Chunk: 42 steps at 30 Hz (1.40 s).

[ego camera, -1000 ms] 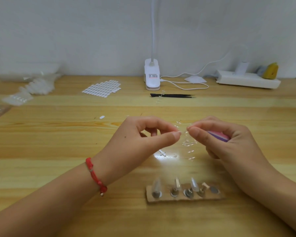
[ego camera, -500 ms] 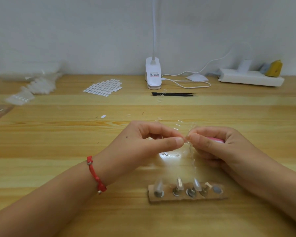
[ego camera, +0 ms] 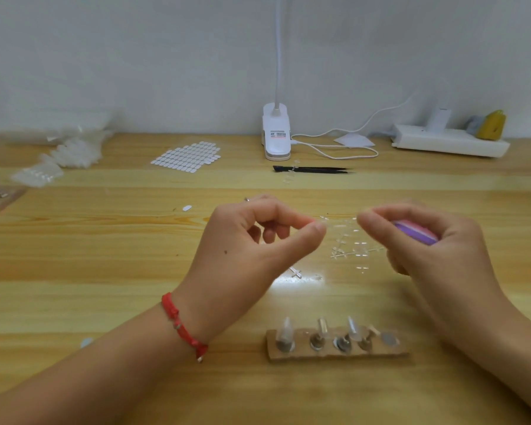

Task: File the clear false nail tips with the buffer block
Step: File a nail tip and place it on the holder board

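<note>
While both hands hover over the wooden table (ego camera: 105, 259), the strip of clear nail tips (ego camera: 348, 240) stretches between them. It is see-through and hard to make out, so I cannot tell if its low end touches the table.

At 9 o'clock from the strip is the left hand (ego camera: 252, 243). Its thumb and first finger are pressed together on the strip's near end, and the other fingers are curled in. At 3 o'clock is the right hand (ego camera: 432, 256). Its curled fingers grip the pink and purple buffer block (ego camera: 414, 233), and its thumb and first finger reach to the strip's other end. A red string band (ego camera: 181, 325) goes around the left wrist.

At 6 o'clock from the strip, close to the person, a small board (ego camera: 334, 352) lies flat with a row of little stands, and some hold clear tips.

At 12 o'clock, farther back, lie black tweezers (ego camera: 313, 170). Behind them a white lamp clip (ego camera: 276, 133) stands by the wall with a white cord (ego camera: 334, 148) beside it. At 11 o'clock is a sheet of white stickers (ego camera: 186, 156). At 10 o'clock, well apart, lie clear bags (ego camera: 59, 154). At 1 o'clock a white power strip (ego camera: 448, 144) sits by the wall, with a yellow thing (ego camera: 492, 125) on its far end.
</note>
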Motion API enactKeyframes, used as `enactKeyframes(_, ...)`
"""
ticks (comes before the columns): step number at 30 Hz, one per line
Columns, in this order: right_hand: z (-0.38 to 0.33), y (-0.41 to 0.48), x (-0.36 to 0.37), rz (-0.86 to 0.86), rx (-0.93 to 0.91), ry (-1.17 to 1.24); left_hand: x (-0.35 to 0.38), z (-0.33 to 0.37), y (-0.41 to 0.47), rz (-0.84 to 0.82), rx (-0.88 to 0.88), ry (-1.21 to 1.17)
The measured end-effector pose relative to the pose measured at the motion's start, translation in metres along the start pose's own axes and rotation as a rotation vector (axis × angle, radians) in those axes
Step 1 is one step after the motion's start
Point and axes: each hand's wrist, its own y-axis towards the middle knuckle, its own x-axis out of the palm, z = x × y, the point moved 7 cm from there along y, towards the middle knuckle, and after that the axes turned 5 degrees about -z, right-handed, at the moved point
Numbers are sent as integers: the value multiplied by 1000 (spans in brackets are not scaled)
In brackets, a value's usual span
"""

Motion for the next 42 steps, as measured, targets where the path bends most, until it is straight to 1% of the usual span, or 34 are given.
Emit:
enactKeyframes(2, 23, 4, 1, -38, 230, 81, -3, -2, 0, 30, -24, -43)
enactKeyframes(4, 33, 8, 10, -100, 329, 184, -2, -6, 0, 33, -55, -67)
enactKeyframes(6, 42, 10, 13, -110, 381, 341, 1, -9, 0, 12, -75, -75)
enactKeyframes(9, 46, 12, 7, -60, 421, 551, 3, -14, 0, -12, -104, -103)
enactKeyframes(10, 46, 13, 7, -61, 438, 658, 4, -17, -1, -16, -120, -120)
enactKeyframes(12, 43, 10, 15, -127, 466, 880, 6, -22, -1, -35, -152, -156)
enactKeyframes(13, 42, 9, 19, -180, 476, 944, 8, -22, -2, -43, -160, -171)
enactKeyframes(14, 40, 7, 23, -237, 480, 954, 9, -23, -2, -48, -165, -181)
enactKeyframes(16, 40, 5, 26, -317, 467, 850, 10, -25, -3, -44, -177, -190)
enactKeyframes(19, 39, 3, 29, -363, 424, 688, 11, -27, -4, -28, -183, -184)
enactKeyframes(21, 37, 1, 33, -382, 393, 645, 11, -26, -4, -11, -174, -177)
enactKeyframes(25, 31, -4, 37, -394, 345, 582, 13, -25, -3, -23, -148, -181)
enactKeyframes(32, 30, -7, 39, -367, 368, 511, 17, -24, -6, -85, -118, -150)
enactKeyframes(36, 31, -8, 38, -344, 377, 512, 15, -23, -5, -77, -117, -130)
enactKeyframes(39, 30, -8, 39, -349, 374, 512, 19, -21, -6, -118, -99, -72)
enactKeyframes(42, 32, -6, 36, -312, 386, 549, 22, -22, -7, -152, -99, -35)
